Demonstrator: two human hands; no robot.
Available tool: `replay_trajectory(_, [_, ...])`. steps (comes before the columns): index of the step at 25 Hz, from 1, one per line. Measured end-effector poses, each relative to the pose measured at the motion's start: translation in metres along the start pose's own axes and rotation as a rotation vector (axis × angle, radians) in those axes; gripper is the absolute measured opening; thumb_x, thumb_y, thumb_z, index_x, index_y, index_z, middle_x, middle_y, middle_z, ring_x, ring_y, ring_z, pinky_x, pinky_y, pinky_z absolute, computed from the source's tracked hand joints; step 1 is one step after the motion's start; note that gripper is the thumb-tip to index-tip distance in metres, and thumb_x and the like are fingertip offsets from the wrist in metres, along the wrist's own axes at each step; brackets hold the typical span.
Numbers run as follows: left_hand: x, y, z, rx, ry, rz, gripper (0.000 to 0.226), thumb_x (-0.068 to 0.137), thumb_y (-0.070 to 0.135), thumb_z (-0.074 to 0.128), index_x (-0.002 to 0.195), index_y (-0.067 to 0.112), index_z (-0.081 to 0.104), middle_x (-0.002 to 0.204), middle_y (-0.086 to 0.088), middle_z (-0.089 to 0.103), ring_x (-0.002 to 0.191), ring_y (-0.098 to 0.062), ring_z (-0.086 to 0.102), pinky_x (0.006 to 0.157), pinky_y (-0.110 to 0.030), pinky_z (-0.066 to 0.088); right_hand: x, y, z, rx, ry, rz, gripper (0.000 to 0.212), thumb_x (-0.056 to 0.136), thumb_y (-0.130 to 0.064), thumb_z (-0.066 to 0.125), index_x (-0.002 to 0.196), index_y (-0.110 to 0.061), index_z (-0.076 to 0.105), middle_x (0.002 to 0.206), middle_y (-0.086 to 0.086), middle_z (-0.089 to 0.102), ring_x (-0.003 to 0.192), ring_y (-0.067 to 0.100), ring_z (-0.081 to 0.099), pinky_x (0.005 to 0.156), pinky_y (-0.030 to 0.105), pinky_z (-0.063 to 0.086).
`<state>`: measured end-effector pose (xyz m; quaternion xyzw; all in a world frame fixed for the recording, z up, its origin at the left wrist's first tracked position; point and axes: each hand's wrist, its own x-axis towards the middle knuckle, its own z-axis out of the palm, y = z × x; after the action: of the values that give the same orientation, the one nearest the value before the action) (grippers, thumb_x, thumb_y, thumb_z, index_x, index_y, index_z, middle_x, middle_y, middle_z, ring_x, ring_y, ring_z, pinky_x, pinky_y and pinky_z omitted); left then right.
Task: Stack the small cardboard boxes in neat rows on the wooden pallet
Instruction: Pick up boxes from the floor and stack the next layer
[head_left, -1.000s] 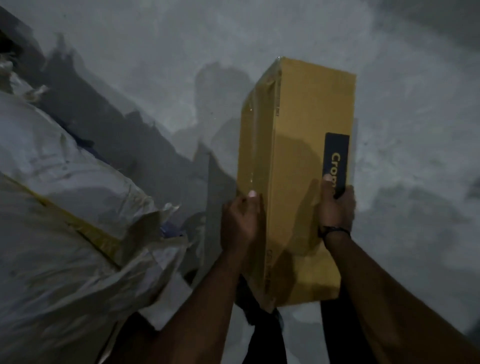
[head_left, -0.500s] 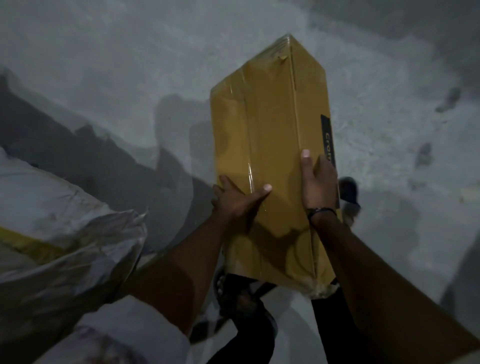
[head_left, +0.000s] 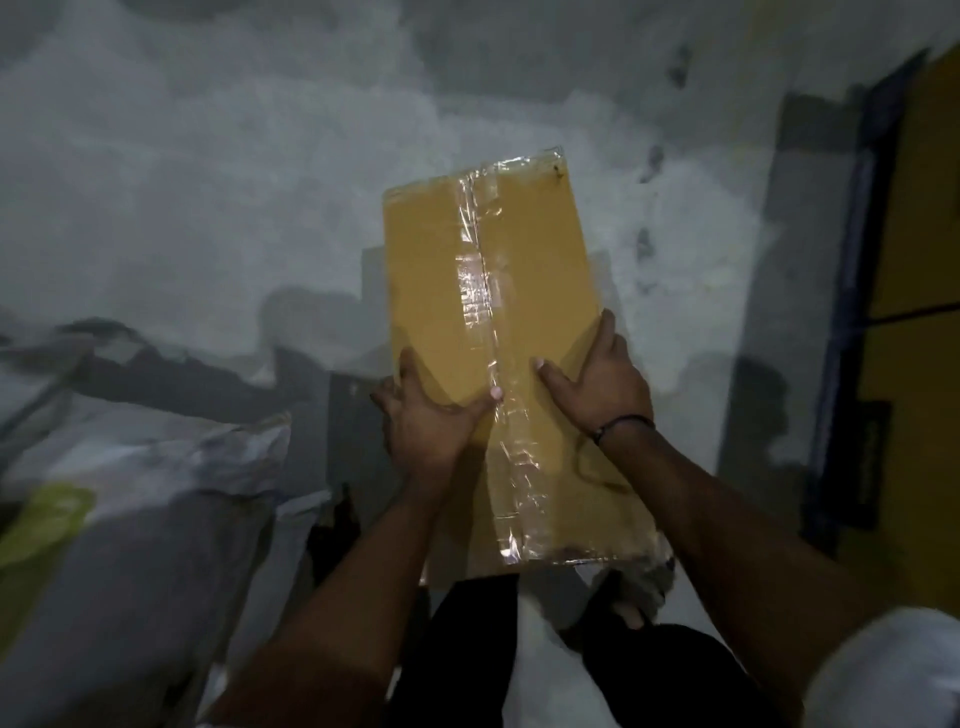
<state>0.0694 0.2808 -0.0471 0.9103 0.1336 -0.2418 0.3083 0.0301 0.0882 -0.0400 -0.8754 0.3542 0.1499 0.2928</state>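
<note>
A yellow-brown cardboard box (head_left: 488, 332) is held above the grey floor (head_left: 208, 208), its broad taped face up, clear tape running lengthwise down the middle seam, crinkled at both ends.

The grey floor (head_left: 260, 182) ahead and to the left lies open, with room to pass. At the lower left, a white sack (head_left: 156, 493) crowds close beside the left arm. On the right, a stack of yellow boxes (head_left: 919, 260) walls off that side. Between sack and stack, the cardboard box (head_left: 441, 270) fills the gap.
</note>
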Motion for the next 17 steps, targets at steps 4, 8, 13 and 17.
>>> replay_trajectory(4, [-0.119, 0.101, -0.041, 0.059, 0.045, 0.206, 0.126, 0.054, 0.084, 0.077, 0.157, 0.036, 0.022, 0.150, -0.010, 0.024, 0.129, -0.040, 0.047, 0.098, -0.051, 0.052, -0.082, 0.017, -0.149, -0.082, 0.138, -0.036, 0.100, 0.087, -0.074, 0.050, 0.159, -0.021, 0.005, 0.153, 0.015, 0.033, 0.114, 0.039, 0.060, 0.085, 0.041, 0.052])
replay_trajectory(8, [-0.246, 0.193, -0.056, 0.000, 0.104, 0.366, 0.121, 0.055, 0.083, 0.077, 0.155, 0.037, 0.027, 0.148, -0.007, 0.024, 0.127, -0.041, 0.050, 0.103, -0.048, 0.047, -0.157, 0.052, -0.292, -0.127, 0.323, -0.088, 0.085, 0.087, -0.072, 0.051, 0.155, -0.032, 0.020, 0.153, 0.016, 0.028, 0.117, 0.040, 0.057, 0.087, 0.040, 0.051])
replay_trajectory(13, [-0.362, 0.271, -0.060, -0.012, 0.059, 0.758, 0.116, 0.057, 0.090, 0.071, 0.154, 0.044, 0.027, 0.151, 0.003, 0.016, 0.134, -0.034, 0.044, 0.103, -0.049, 0.051, -0.248, 0.116, -0.417, 0.002, 0.605, 0.020, 0.087, 0.081, -0.075, 0.058, 0.154, -0.038, 0.029, 0.156, 0.015, 0.029, 0.124, 0.037, 0.057, 0.093, 0.042, 0.051])
replay_trajectory(17, [-0.417, 0.316, -0.056, 0.048, -0.030, 0.977, 0.112, 0.058, 0.089, 0.072, 0.152, 0.045, 0.029, 0.150, 0.001, 0.018, 0.132, -0.033, 0.046, 0.101, -0.052, 0.052, -0.316, 0.157, -0.465, 0.029, 0.771, 0.169, 0.087, 0.079, -0.074, 0.061, 0.152, -0.037, 0.033, 0.153, 0.016, 0.033, 0.118, 0.038, 0.059, 0.088, 0.041, 0.053])
